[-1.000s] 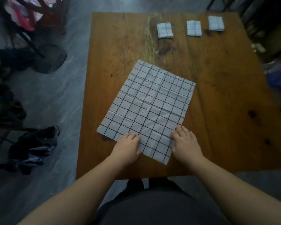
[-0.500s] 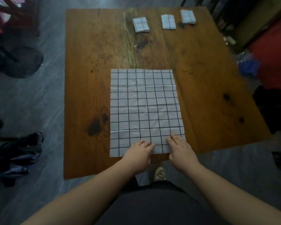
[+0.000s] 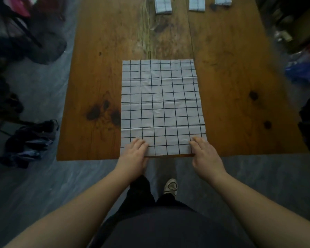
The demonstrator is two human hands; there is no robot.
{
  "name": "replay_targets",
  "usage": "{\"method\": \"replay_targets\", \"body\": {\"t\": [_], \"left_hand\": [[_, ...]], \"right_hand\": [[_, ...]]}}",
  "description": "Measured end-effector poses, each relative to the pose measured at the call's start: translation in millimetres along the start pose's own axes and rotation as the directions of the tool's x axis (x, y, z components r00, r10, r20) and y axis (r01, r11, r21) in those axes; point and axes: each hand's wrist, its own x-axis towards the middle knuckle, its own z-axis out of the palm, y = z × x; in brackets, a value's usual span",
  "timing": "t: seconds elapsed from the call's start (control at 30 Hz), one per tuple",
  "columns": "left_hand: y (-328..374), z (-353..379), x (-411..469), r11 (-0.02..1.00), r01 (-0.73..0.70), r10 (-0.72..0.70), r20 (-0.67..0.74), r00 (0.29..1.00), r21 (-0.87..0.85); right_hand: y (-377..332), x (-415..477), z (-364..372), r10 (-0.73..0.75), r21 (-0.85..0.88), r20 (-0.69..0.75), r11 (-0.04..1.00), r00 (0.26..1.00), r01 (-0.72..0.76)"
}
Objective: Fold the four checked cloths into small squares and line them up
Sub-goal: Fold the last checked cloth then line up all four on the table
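On my feed the open checked cloth [image 3: 161, 106] lies flat on the table [image 3: 97, 77]. It is creased but unfolded and stretches straight away from both hands. Its near edge runs along the table's near edge, between the two hands.

The left hand [image 3: 134, 153] rests on the cloth's near left corner, and the right hand [image 3: 204, 153] rests on the near right corner. The hands are well apart, with a strip of bare cloth between them. On each hand the fingers lie fairly straight on top of the fabric and point away from me, while the heel of the hand hangs past the table edge. Both thumbs are out of my sight, so I cannot tell whether either reaches under the edge.

Far ahead of the fingertips, at the table's far edge, three folded cloths sit in a row with gaps between them, all cut off by the top of the frame. They are the left folded cloth [image 3: 162, 5], the middle folded cloth [image 3: 196, 4] and the right folded cloth [image 3: 223, 0].

Dark knots [image 3: 104, 113] mark the wood ahead of the left hand, just outside the cloth's left edge. Below the hands, a pale shoe [image 3: 170, 187] stands on the grey floor [image 3: 43, 185]. Off to the left of the left hand, a dark bag [image 3: 32, 138] lies on the floor beside the table.
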Motion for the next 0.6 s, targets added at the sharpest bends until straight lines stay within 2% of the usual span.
{"method": "replay_targets", "body": {"t": [0.1,0.4,0.6], "left_hand": [[-21,8,-19,0.997,0.007,-0.002,-0.063,0.998,0.071],[-23,16,-27,0.997,-0.05,0.061,-0.239,0.969,0.055],[-22,8,-35,1.0,0.006,-0.009,-0.239,0.971,-0.014]], "right_hand": [[16,-8,6,-0.059,-0.024,-0.044,0.998,0.997,0.058],[45,-3,12,-0.186,-0.026,-0.058,0.983,0.981,0.184],[44,-7,0,-0.2,0.047,-0.114,0.977,0.973,0.206]]}}
